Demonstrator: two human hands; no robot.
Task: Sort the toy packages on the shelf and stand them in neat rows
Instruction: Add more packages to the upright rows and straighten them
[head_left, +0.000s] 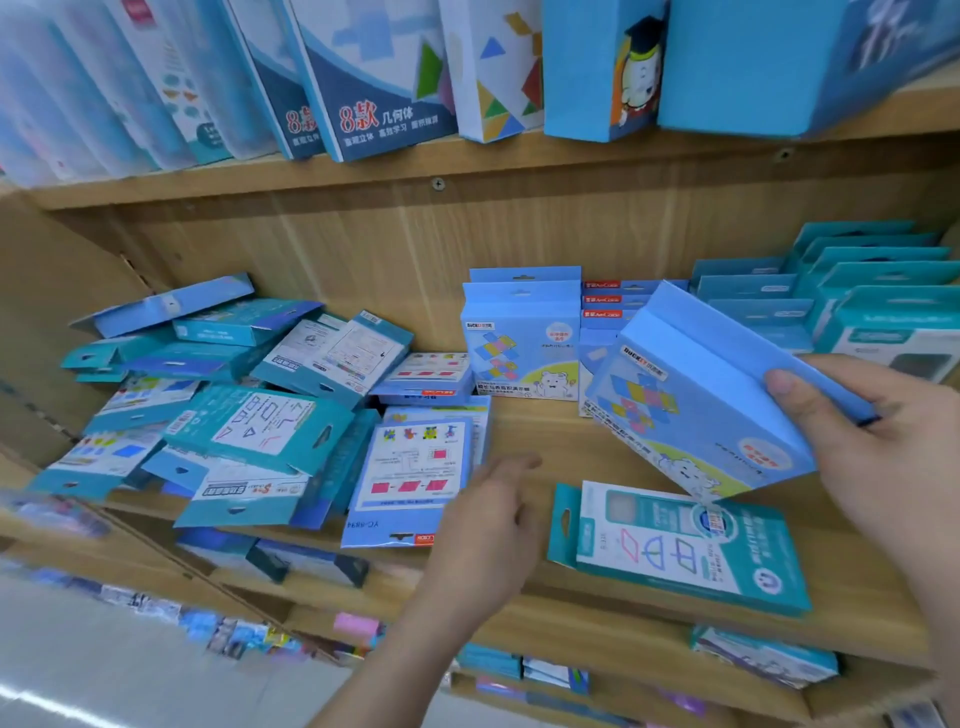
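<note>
Nearest us, a teal pack (675, 545) lies flat at the shelf (571, 447) edge, and the left hand (488, 525) hovers loose-fingered, holding nothing, with the jumbled pile (234, 415) at its ten o'clock. The right hand (872, 431) pinches the blue box (691, 395) by one edge, tilted over the board. It looks like light, stiff, slightly slick card, so the narrow sides are the place to grip. Its twin (519, 348) stands at the box's ten o'clock, the back rows (857, 280) at two.
</note>
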